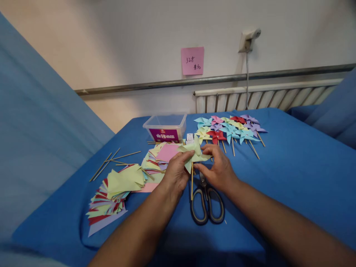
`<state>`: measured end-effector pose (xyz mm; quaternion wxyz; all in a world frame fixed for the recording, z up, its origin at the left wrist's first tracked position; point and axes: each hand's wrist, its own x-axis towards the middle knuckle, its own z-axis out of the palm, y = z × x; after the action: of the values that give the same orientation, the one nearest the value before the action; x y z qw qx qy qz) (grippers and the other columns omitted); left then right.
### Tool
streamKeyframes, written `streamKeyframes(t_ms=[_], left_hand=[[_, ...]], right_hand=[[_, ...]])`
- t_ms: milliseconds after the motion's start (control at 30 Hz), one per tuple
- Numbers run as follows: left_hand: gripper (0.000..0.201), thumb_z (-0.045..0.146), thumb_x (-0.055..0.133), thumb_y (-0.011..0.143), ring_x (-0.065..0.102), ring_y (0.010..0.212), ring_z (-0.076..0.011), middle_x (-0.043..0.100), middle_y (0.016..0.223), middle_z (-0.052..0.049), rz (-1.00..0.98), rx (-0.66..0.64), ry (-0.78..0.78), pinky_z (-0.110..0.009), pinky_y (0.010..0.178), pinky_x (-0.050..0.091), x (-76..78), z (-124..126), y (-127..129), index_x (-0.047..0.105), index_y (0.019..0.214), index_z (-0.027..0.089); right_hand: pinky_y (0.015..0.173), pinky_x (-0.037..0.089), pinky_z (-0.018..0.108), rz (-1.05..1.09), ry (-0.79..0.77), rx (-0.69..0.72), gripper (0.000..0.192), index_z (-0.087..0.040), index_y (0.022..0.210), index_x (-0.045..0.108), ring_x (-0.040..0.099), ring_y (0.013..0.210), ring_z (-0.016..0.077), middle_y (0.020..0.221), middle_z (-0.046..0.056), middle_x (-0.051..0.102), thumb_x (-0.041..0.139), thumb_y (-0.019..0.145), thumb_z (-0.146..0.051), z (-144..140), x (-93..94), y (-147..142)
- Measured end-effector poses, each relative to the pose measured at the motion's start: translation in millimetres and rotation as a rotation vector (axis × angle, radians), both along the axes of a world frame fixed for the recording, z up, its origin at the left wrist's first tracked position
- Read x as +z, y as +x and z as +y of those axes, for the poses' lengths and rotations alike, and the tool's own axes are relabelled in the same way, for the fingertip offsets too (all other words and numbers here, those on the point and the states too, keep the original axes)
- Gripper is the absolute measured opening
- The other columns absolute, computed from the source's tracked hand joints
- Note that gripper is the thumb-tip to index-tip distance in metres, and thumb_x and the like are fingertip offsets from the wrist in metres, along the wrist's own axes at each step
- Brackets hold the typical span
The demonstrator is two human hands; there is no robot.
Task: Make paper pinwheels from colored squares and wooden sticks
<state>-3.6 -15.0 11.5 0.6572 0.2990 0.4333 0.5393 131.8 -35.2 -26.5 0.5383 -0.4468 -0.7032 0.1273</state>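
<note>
A pale green paper pinwheel (197,151) on a thin wooden stick (191,185) is held up in front of me. My left hand (178,168) grips it from the left, the thumb pressed on the folded paper near its middle. From the right, my right hand (218,167) closes on the pinwheel's edge, its thumb by the top of the stick. Below the hands lies a pair of scissors (205,207) with dark handles, its blades partly hidden. Left of my left hand are stacks of coloured paper (125,180), with a pink sheet (167,152) on one pile.
Finished pinwheels (229,131) in several colours lie at the back right. A clear plastic tub (165,126) and a small white box (190,138) stand at the back. Loose sticks (108,163) lie left on the blue cloth (292,178). A radiator (267,98) runs along the wall.
</note>
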Motion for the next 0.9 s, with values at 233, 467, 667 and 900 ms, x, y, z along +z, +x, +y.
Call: streamKeyframes(t_ms=[233,467,667,900], left_hand=[[0.028,0.019,0.079,0.061,0.062,0.066,-0.0151,0.071,0.079,-0.004,-0.049,-0.009,-0.046,-0.025,0.057,0.045,1.9,-1.7,0.6,0.066,0.086,0.015],[0.023,0.016,0.077,0.063,0.057,0.057,-0.0114,0.068,0.073,-0.001,-0.059,-0.019,-0.085,-0.024,0.053,0.041,0.3,-3.3,2.6,0.067,0.084,0.016],[0.018,0.015,0.075,0.066,0.055,0.052,-0.0109,0.066,0.066,-0.001,-0.090,-0.047,-0.128,-0.025,0.054,0.044,0.9,-2.6,4.7,0.068,0.082,0.014],[0.017,0.014,0.073,0.068,0.057,0.051,-0.0110,0.066,0.065,-0.002,-0.135,-0.099,-0.141,-0.023,0.052,0.045,4.5,-6.0,4.6,0.068,0.085,0.013]], right_hand=[[0.092,0.050,0.046,-0.020,0.030,-0.017,0.013,-0.025,0.089,0.060,0.060,0.107,0.0261,0.113,0.009,0.059,0.069,0.080,-0.024,0.9,0.1,-1.3],[0.095,0.049,0.044,0.149,0.012,0.023,0.005,-0.025,0.085,0.066,0.060,0.108,0.0238,0.113,0.007,0.060,0.065,0.082,-0.021,0.0,-1.7,-8.0],[0.100,0.045,0.043,0.306,-0.034,0.050,0.001,-0.025,0.082,0.067,0.060,0.110,0.0229,0.113,0.006,0.062,0.067,0.083,-0.024,-0.3,2.4,-7.2],[0.099,0.045,0.044,0.323,-0.031,0.031,0.005,-0.024,0.080,0.063,0.061,0.106,0.0230,0.108,0.005,0.063,0.067,0.082,-0.026,0.9,1.0,-6.2]])
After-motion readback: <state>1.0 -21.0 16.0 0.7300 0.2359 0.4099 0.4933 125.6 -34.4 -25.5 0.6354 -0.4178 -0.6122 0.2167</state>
